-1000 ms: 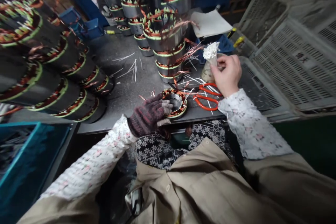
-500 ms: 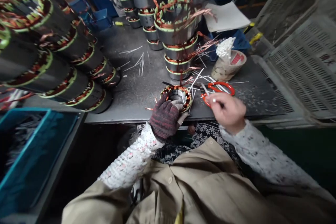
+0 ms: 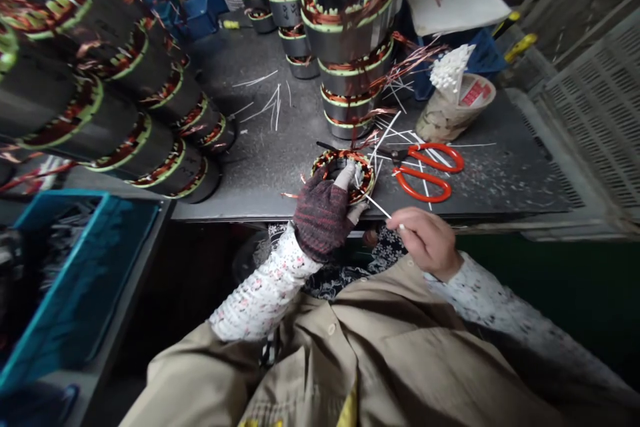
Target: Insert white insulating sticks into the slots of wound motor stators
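Observation:
A small motor stator (image 3: 369, 181) with copper windings lies at the bench's front edge. My left hand (image 3: 325, 210), in a dark striped glove with pale-wrapped fingertips, grips it: the fingers reach over into the ring and the thumb is at its near right side. My bare right hand (image 3: 425, 237) is closed in a pinch on a thin white strip (image 3: 379, 205), which runs up and left to the stator's near edge. Just beyond that hand lie red-handled scissors (image 3: 425, 192), across several loose white strips (image 3: 395, 137).
Stacked stators (image 3: 350, 80) rise behind the work, with more stacks (image 3: 170, 167) at left. A cardboard tube (image 3: 445, 117) holds a bundle of white strips (image 3: 451, 73). Plastic crates (image 3: 595, 113) stand at right, a teal bin (image 3: 95, 267) at lower left.
My right hand has moved down, away from the scissors, and a strip now stretches between it and the stator. My left fingers have shifted on the ring. The whole view has shifted slightly.

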{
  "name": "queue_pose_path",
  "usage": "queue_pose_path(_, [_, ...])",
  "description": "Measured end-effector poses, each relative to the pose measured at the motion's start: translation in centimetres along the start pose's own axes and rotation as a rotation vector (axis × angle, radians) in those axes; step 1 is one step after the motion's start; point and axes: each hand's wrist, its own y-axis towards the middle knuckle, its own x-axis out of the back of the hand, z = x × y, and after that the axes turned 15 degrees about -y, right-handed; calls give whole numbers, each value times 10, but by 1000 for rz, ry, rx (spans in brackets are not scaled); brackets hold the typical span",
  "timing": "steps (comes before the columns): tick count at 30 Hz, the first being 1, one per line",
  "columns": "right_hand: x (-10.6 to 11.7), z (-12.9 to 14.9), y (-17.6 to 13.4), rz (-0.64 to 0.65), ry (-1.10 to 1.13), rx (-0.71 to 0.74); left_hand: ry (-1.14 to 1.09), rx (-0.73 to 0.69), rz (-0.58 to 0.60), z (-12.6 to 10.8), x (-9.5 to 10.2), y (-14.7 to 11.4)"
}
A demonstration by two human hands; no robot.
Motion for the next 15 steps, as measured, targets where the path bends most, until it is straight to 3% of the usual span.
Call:
queue_pose_path(6, [-24,9,35,54,131,-286,-340,150,-108,-1,-2,0])
queue_pose_path(11, [-24,14,41,81,143,-247,-351,77,-162,-1,-2,3])
queue_pose_path(15, [-27,10,46,114,32,-277,-339,57,-140,1,-2,2])
